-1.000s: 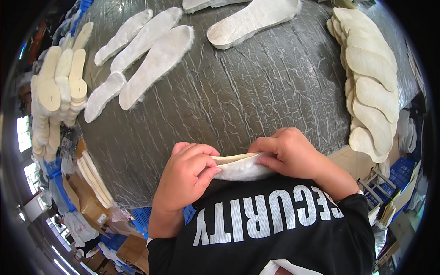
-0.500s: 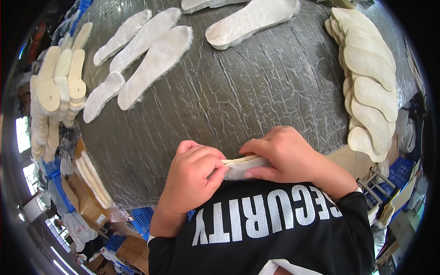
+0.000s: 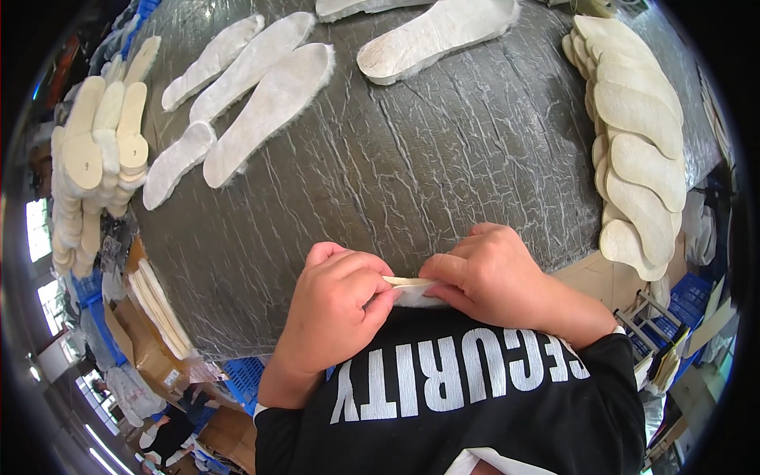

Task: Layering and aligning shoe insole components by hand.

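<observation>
Close to my body, at the near edge of the table, both hands pinch one insole [image 3: 412,295], with a cream layer along its top edge and white fluffy material below. My left hand [image 3: 332,297] grips its left end between thumb and fingers. At the other side my right hand [image 3: 483,273] presses thumb against fingers on the same edge. Most of the insole is hidden by my hands. Farther off, white fluffy insoles [image 3: 269,111] lie flat at the left, and another white insole [image 3: 435,39] lies at the top middle.
The table [image 3: 380,166] has a dark, wrinkled plastic cover. Overlapping cream insoles [image 3: 637,150] form a row along its right side. Stacked insoles [image 3: 83,158] stand at the far left. Below the left edge are a cardboard box [image 3: 154,356] and a blue crate [image 3: 245,378].
My right hand has moved a little left and its thumb and fingers have closed nearer to my left hand. Less of the insole shows between them. My left hand stays nearly still.
</observation>
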`<action>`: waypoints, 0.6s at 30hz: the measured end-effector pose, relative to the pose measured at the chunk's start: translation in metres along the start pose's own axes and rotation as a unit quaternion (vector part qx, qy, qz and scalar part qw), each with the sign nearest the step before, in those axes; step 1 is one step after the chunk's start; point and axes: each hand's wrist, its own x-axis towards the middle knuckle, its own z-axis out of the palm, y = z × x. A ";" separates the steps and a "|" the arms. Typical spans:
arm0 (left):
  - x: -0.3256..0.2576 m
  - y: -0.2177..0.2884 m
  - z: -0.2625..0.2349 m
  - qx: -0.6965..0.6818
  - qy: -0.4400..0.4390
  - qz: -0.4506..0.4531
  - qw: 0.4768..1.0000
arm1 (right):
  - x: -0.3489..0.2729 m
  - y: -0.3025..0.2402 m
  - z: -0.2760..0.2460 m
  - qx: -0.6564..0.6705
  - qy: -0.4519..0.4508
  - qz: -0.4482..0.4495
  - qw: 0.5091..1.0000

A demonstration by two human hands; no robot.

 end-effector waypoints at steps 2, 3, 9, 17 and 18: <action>-0.001 0.003 0.002 0.038 0.021 0.030 0.999 | -0.002 -0.003 0.000 -0.036 0.026 -0.017 0.999; 0.001 0.004 0.004 0.074 0.040 0.062 0.995 | -0.004 -0.003 -0.001 -0.074 0.052 -0.031 0.995; -0.009 -0.002 0.011 0.272 0.197 0.180 0.924 | -0.004 0.007 -0.017 -0.140 0.175 -0.004 0.975; -0.015 -0.043 0.027 0.312 0.253 0.266 0.876 | -0.024 0.032 0.002 -0.036 0.088 0.025 0.995; -0.015 -0.045 0.027 0.314 0.251 0.266 0.876 | -0.023 0.031 0.000 -0.020 0.069 0.012 0.997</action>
